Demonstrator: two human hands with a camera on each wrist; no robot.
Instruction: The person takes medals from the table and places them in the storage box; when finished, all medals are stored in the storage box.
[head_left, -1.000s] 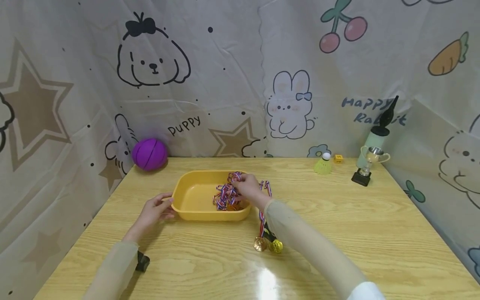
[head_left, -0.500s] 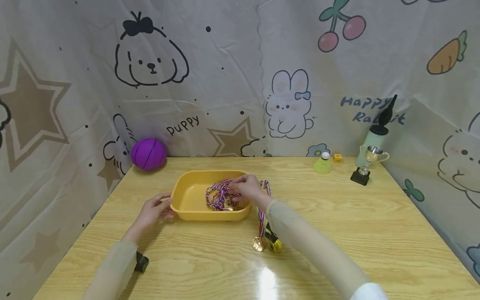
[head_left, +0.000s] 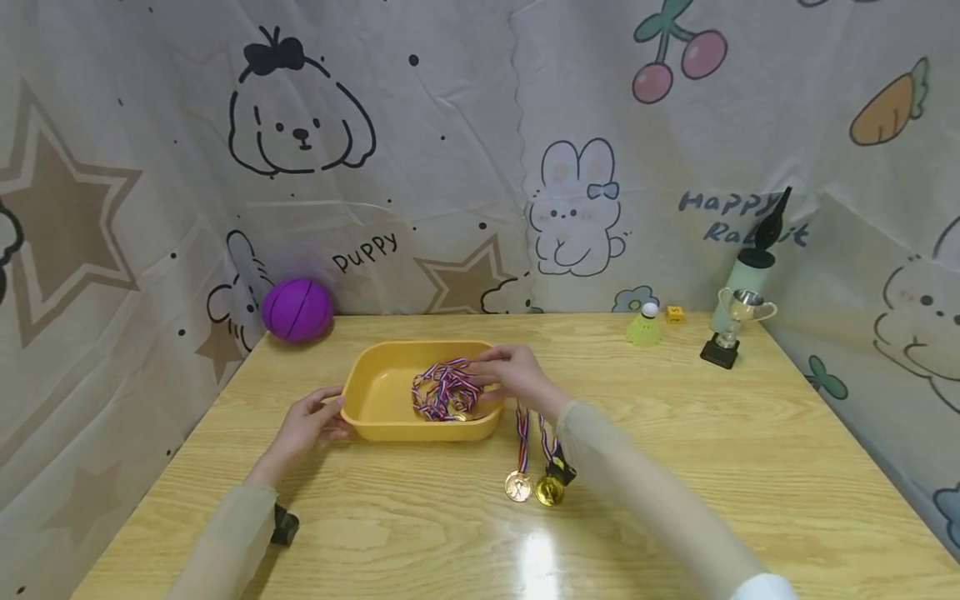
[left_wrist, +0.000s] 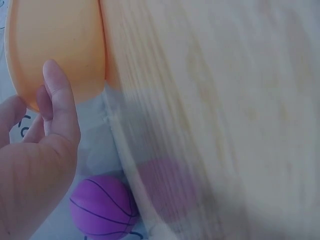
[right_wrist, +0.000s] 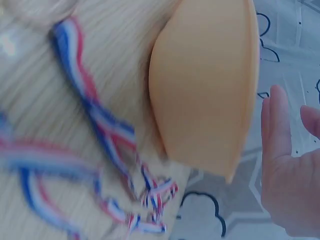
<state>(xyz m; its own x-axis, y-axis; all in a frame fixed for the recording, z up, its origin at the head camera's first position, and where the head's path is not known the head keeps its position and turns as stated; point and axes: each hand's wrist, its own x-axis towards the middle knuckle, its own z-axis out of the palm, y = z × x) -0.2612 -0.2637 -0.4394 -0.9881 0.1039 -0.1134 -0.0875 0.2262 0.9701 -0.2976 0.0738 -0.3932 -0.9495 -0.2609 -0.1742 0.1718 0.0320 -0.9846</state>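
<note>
Near the middle of the table stands a yellow plastic basin [head_left: 420,432]. My left hand [head_left: 303,421] holds its left end at the rim; the left wrist view shows the fingers [left_wrist: 62,95] against the outer wall. Inside the basin, toward its right side, lies a tangled heap of medal ribbons [head_left: 446,390] in red, white and blue. My right hand [head_left: 517,377] is over the basin's right end with straight fingers and nothing visibly held. Just right of the basin lie a bronze-coloured medal [head_left: 518,486] and a gold medal [head_left: 550,491] on striped ribbons [right_wrist: 80,65].
At the back left sits a purple ball [head_left: 297,310]. Toward the back right are a yellow-green shuttlecock [head_left: 643,327], a small yellow cube [head_left: 674,314], a trophy cup [head_left: 738,317] and a pale green, black-topped air pump [head_left: 752,262]. A patterned cloth [head_left: 465,125] hangs behind the table.
The ribbon heap has been lowered and spread in the basin, and my right hand has let go of it and drawn slightly rightward. My left hand has stayed at the basin's left end.
</note>
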